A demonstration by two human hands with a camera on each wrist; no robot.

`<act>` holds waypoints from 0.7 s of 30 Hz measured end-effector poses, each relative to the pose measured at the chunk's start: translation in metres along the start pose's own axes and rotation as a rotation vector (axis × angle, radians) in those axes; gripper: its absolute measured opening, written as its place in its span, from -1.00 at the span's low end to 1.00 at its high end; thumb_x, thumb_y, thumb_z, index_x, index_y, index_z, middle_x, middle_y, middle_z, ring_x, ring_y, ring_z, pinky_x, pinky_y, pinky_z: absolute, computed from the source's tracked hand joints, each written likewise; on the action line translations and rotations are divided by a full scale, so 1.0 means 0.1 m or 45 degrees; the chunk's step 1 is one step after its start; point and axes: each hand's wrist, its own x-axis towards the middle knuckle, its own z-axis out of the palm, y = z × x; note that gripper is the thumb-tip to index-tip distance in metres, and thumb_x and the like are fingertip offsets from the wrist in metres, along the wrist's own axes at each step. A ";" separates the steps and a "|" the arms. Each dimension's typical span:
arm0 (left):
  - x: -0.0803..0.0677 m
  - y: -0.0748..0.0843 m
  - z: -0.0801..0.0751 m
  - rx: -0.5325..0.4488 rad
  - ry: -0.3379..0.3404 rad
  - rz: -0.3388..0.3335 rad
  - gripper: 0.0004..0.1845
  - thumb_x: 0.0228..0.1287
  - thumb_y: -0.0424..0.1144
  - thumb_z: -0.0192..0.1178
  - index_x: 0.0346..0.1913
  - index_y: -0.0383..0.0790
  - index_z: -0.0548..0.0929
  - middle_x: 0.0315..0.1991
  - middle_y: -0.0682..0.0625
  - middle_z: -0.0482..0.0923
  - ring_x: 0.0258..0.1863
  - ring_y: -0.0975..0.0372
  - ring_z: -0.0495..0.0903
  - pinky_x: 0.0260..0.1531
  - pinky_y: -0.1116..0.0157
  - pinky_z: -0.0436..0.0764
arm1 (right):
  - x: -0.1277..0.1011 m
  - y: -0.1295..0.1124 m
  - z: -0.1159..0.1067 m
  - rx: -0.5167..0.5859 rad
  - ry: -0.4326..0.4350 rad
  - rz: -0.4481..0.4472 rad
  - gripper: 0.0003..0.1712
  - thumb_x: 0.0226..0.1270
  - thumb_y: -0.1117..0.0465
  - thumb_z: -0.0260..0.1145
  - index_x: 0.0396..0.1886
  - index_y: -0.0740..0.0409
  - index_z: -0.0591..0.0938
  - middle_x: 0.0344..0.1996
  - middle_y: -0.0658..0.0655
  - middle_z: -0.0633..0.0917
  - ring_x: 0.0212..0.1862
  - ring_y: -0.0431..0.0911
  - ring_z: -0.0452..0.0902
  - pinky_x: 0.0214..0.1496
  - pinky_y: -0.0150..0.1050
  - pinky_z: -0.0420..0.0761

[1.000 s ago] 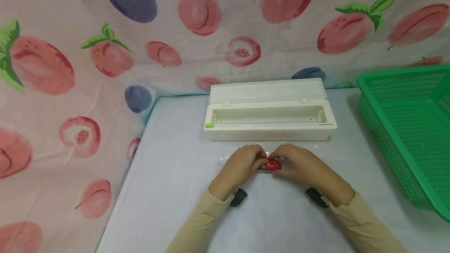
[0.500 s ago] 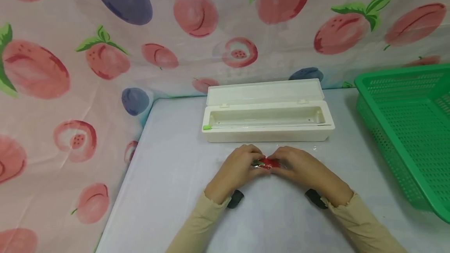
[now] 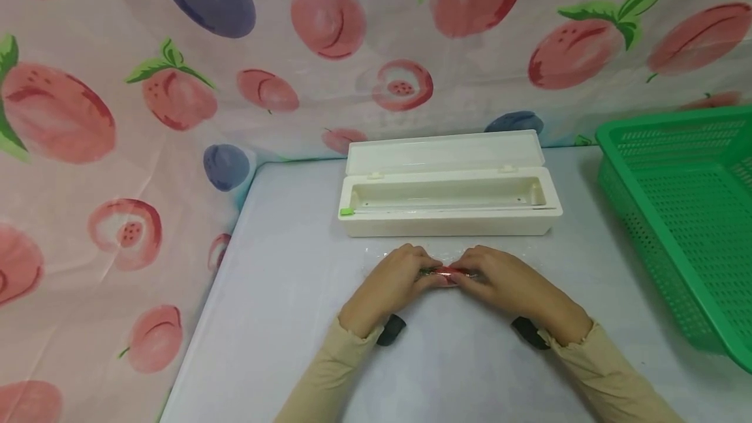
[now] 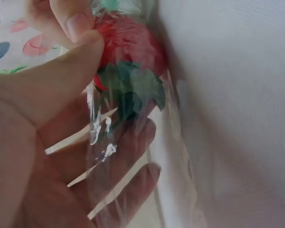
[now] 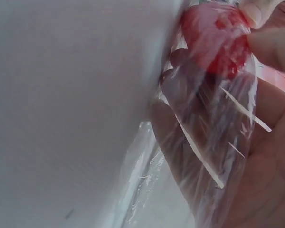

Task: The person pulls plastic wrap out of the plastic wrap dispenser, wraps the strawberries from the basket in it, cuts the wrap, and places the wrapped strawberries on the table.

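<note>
A red strawberry (image 4: 128, 40) with green leaves lies inside clear cling film (image 4: 178, 156), which trails in loose folds from its leafy end. Thumb and fingers of my left hand (image 3: 395, 279) pinch the wrapped fruit near its leaves in the head view. From the other side my right hand (image 3: 502, 277) grips it through the film, and the thumbs nearly meet over it. The right wrist view shows the strawberry (image 5: 218, 40) tightly covered, with more cling film (image 5: 149, 166) stretching below it. Fingers hide much of the fruit in the head view.
Just behind the hands stands a long white box (image 3: 449, 226), its lid (image 3: 446, 154) tipped back and a green slider (image 3: 347, 211) at its left front. A green plastic basket (image 3: 637, 227) is at the right. A fruit-patterned cloth hangs behind the white table (image 3: 282, 266).
The wrapped strawberry has turned between my fingers, showing less red in the head view. My right thumb has shifted onto its front, and both hands stay at nearly the same place.
</note>
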 end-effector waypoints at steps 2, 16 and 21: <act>0.00 0.01 -0.01 -0.009 0.004 -0.023 -0.69 0.34 0.02 0.26 -0.03 -0.09 0.75 -0.19 0.13 0.72 -0.20 0.27 0.59 -0.14 0.35 0.57 | 0.00 -0.01 0.00 0.001 0.006 0.015 -0.82 0.43 0.11 0.29 -0.17 0.01 0.78 -0.28 -0.20 0.70 -0.16 -0.26 0.60 -0.05 -0.17 0.65; 0.01 0.01 0.01 0.063 0.048 0.015 -0.73 0.33 0.02 0.27 -0.14 -0.07 0.81 -0.24 0.13 0.72 -0.21 0.26 0.63 -0.14 0.35 0.58 | 0.03 0.00 0.04 0.025 0.001 0.170 -0.78 0.46 0.11 0.24 -0.27 0.07 0.76 -0.38 -0.12 0.74 -0.27 -0.20 0.65 -0.13 -0.09 0.66; 0.02 0.02 0.05 0.091 0.048 0.003 -0.71 0.37 0.03 0.23 -0.19 -0.07 0.83 -0.31 0.13 0.70 -0.23 0.26 0.61 -0.18 0.36 0.58 | 0.04 0.02 0.05 0.034 0.013 0.236 -0.81 0.45 0.13 0.25 -0.27 0.06 0.75 -0.42 -0.14 0.73 -0.37 -0.27 0.58 -0.22 -0.18 0.62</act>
